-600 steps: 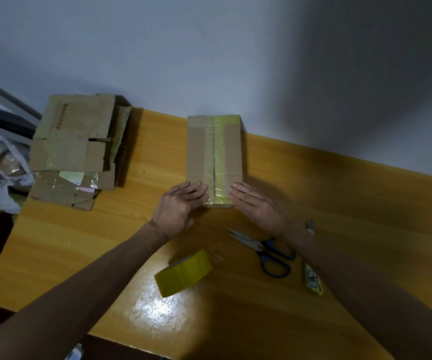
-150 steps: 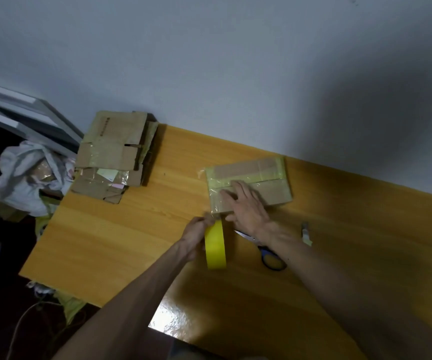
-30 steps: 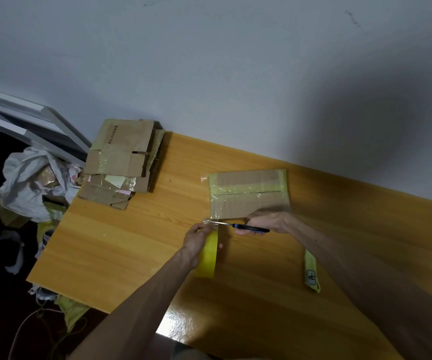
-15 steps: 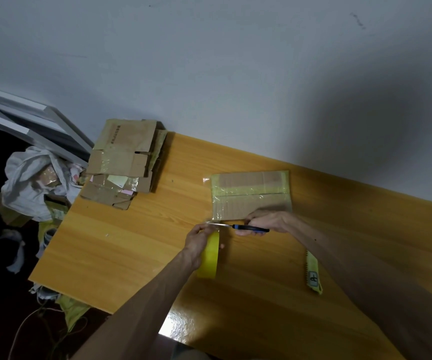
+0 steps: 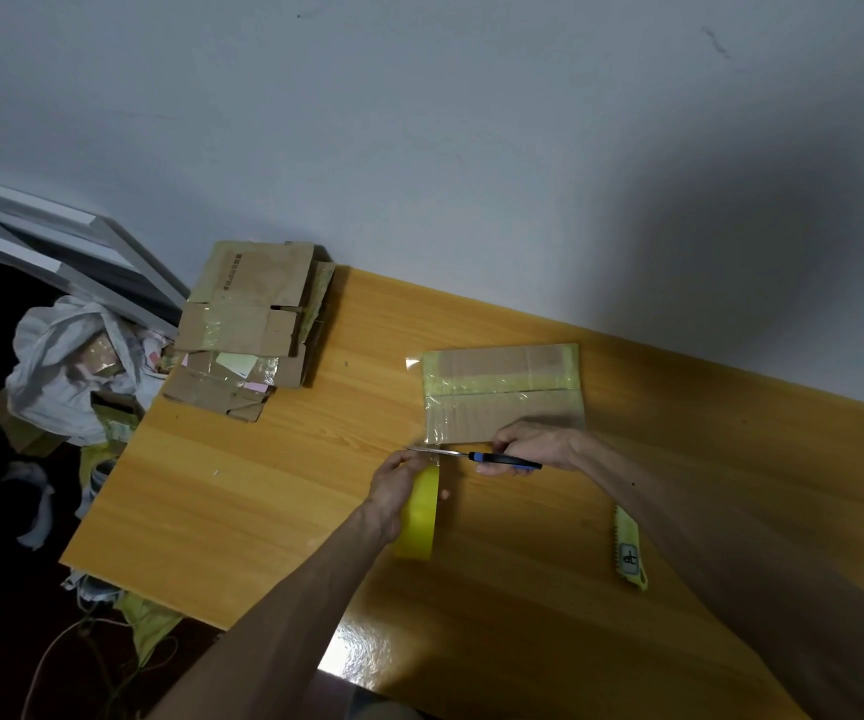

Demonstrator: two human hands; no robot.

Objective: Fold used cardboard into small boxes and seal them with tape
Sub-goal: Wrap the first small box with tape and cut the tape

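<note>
Nearest, right of the table's (image 5: 263,485) centre, lies a yellow utility knife (image 5: 630,550). Mid-table, the left hand (image 5: 401,478) grips the upright tape roll (image 5: 419,517). The right hand (image 5: 531,444), fingers curled round the blue handles, holds the scissors (image 5: 471,454) at the strip between roll and box (image 5: 502,392). Five seconds ago the scissors lay idle and this hand pressed the box, so taping is likely done and cutting remains. The box lies flat towards the far edge, long axis left-right. Flattened cardboard (image 5: 248,330) occupies the far left corner.
</note>
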